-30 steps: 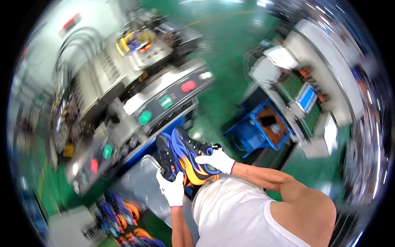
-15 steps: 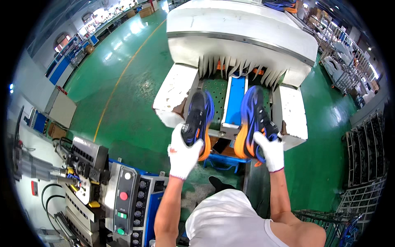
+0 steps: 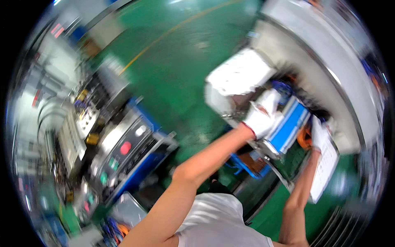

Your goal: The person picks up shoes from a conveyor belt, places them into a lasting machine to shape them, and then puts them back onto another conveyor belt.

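The picture is smeared by motion. My left hand [image 3: 264, 115], in a white glove, reaches to the machine mouth behind a sneaker [image 3: 283, 88] that shows dark blue beyond the fingers. Its fingers are too blurred to tell whether they grip or only touch. On the other side of a blue strip [image 3: 289, 125], my right hand [image 3: 320, 135], also gloved, closes along a second sneaker, whose orange sole [image 3: 304, 137] shows beside it. The front part of that shoe is hidden under the dark fringe at the opening.
The white machine hood [image 3: 317, 53] rises beyond the opening, flanked by a white block [image 3: 242, 72] and a white side panel [image 3: 325, 168]. To the left stands a control panel [image 3: 123, 154] with coloured buttons. A blue-framed bin [image 3: 252, 164] sits below the strip.
The view has turned, so the machine now lies to the right. Both hands have moved forward with the sneakers, from in front of the opening to under its fringe.
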Action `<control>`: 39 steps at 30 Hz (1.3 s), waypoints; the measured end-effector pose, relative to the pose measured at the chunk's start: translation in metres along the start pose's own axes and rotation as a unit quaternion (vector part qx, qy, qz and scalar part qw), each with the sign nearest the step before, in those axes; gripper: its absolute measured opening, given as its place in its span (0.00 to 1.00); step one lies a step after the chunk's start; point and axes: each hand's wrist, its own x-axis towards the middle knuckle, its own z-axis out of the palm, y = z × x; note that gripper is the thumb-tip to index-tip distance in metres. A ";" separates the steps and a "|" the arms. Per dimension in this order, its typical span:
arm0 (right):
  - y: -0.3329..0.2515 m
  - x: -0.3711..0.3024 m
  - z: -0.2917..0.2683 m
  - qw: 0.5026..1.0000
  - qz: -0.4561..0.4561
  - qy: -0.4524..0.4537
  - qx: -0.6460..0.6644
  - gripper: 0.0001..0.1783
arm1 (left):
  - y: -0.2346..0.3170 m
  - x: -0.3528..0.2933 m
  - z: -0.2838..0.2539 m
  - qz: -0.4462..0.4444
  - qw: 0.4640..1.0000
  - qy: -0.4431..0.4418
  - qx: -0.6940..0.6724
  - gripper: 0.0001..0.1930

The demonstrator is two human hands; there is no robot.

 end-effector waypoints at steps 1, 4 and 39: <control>-0.036 -0.021 -0.006 0.988 -0.076 0.134 -0.019 0.38 | -0.010 -0.042 -0.014 0.010 1.000 0.019 0.014 0.33; -0.142 -0.122 -0.012 0.916 -0.078 -0.022 0.392 0.33 | -0.073 -0.213 -0.044 -0.141 0.989 -0.028 0.019 0.32; -0.502 -0.777 -0.222 0.124 -0.757 -0.630 0.121 0.24 | 0.140 -0.970 -0.164 -0.598 0.397 0.617 0.322 0.10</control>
